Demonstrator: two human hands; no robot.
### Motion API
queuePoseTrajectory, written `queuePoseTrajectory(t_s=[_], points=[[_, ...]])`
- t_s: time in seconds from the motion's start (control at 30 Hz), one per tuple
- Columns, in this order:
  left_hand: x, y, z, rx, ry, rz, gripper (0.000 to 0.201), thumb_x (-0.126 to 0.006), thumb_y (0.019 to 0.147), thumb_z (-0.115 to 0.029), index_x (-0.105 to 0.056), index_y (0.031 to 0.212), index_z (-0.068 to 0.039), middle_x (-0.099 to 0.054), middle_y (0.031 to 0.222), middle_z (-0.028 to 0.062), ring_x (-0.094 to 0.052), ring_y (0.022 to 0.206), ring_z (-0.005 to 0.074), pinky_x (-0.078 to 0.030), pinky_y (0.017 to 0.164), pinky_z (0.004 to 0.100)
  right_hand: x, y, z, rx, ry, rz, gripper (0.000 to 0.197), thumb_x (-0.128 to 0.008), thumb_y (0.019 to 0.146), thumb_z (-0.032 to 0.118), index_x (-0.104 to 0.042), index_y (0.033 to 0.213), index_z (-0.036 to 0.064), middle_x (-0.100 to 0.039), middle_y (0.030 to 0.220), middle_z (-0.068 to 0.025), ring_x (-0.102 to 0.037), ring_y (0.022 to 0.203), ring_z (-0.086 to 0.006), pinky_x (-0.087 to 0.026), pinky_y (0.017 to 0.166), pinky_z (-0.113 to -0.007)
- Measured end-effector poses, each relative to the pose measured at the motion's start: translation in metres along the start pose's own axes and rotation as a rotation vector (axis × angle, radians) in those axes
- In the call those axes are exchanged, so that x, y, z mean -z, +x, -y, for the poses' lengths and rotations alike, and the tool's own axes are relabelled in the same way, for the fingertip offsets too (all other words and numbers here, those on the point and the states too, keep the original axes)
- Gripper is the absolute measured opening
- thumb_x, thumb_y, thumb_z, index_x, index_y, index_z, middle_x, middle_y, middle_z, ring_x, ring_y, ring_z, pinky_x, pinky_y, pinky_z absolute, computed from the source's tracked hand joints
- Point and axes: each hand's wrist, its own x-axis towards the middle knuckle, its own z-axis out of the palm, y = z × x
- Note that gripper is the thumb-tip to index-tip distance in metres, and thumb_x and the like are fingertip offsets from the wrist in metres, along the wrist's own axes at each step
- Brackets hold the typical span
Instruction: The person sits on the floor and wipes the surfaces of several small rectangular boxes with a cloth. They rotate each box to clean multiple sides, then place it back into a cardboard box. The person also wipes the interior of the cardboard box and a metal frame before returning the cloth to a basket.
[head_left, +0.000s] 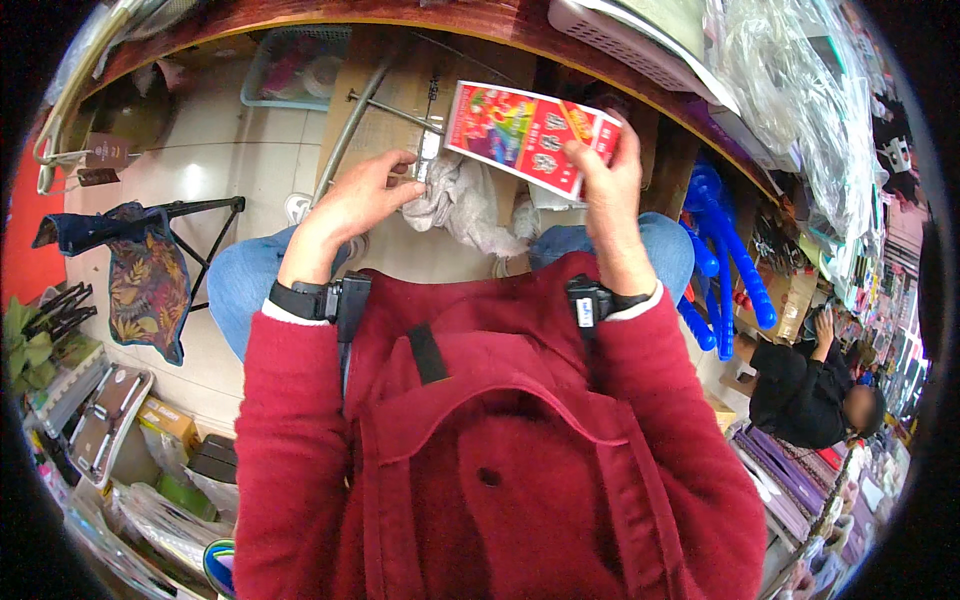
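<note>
My right hand (615,190) grips a red, colourfully printed flat card or packet (515,140) by its right end, thumb on top. The card is tilted and held out in front of me. To the left, my left hand (365,198) is apart from it, with a gap between thumb and index finger and nothing visible in it. Just beyond those fingertips is a crumpled grey cloth-like bundle (462,205), low between my knees. A thin metal tube frame (355,125) stands beside it, in front of brown cardboard (400,110).
A wooden table edge (400,15) curves overhead. At left stands a folding stool (150,270) with patterned fabric; a blue basket (295,65) lies beyond. Blue balloon-like tubes (715,260) hang right of my knee. A person in black (805,390) is farther right, among packed goods.
</note>
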Motion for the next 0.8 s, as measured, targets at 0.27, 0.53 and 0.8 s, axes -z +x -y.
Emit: queuePoseTrajectory(t_s=[0.27, 0.53, 0.8], points=[[-0.003, 0.0, -0.001, -0.005, -0.09, 0.057, 0.05, -0.064, 0.091, -0.024, -0.05, 0.132, 0.001, -0.061, 0.125, 0.0187, -0.062, 0.111, 0.0273, -0.05, 0.093, 0.0357, 0.091, 0.008, -0.001, 0.014, -0.194, -0.11, 0.075, -0.076, 0.071, 0.014, -0.04, 0.135, -0.0031, -0.06, 0.11, -0.016, -0.062, 0.096, -0.0211, -0.052, 0.085, -0.032], [-0.001, 0.0, -0.005, -0.06, 0.002, 0.047, 0.05, -0.064, 0.091, -0.024, -0.05, 0.132, 0.002, -0.06, 0.124, 0.0189, -0.062, 0.11, 0.0285, -0.05, 0.093, 0.0366, 0.108, 0.051, 0.016, 0.102, -0.754, -0.045, 0.073, -0.074, 0.07, 0.028, -0.043, 0.128, -0.0032, -0.063, 0.107, -0.0252, -0.064, 0.099, -0.0336, -0.049, 0.088, -0.039], [-0.001, 0.002, -0.003, -0.001, -0.008, 0.037, 0.051, -0.065, 0.09, -0.024, -0.051, 0.131, 0.002, -0.061, 0.122, 0.02, -0.062, 0.11, 0.0299, -0.05, 0.092, 0.0379, 0.121, 0.075, -0.075, -0.04, -0.562, -0.054, 0.076, -0.077, 0.071, 0.03, -0.045, 0.13, -0.0062, -0.062, 0.114, -0.0233, -0.063, 0.102, -0.0301, -0.048, 0.092, -0.036]])
